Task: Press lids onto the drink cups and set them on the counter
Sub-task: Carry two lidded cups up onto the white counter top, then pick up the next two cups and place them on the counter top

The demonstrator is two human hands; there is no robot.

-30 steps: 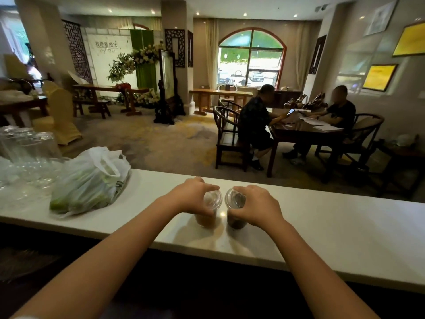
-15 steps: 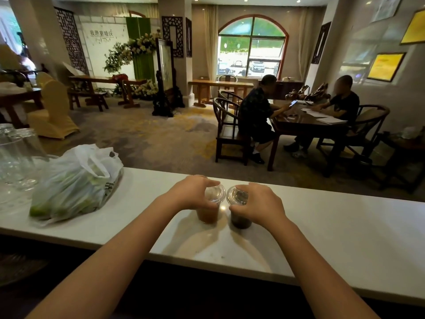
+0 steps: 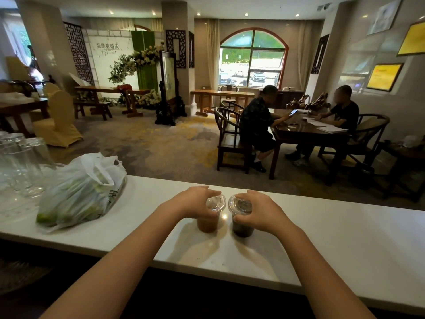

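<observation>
The two cups stand upright side by side on the counter. The left hand wraps the light brown cup from its left. The right hand wraps the dark cup from its right. Both lids look on.

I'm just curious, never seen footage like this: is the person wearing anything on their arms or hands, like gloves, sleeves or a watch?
No. Both forearms are bare from the bottom edge of the picture up to the wrists, with no sleeves in view. The left hand and the right hand have no gloves, and no watch, bracelet or ring shows. No cables or markings either.
</observation>
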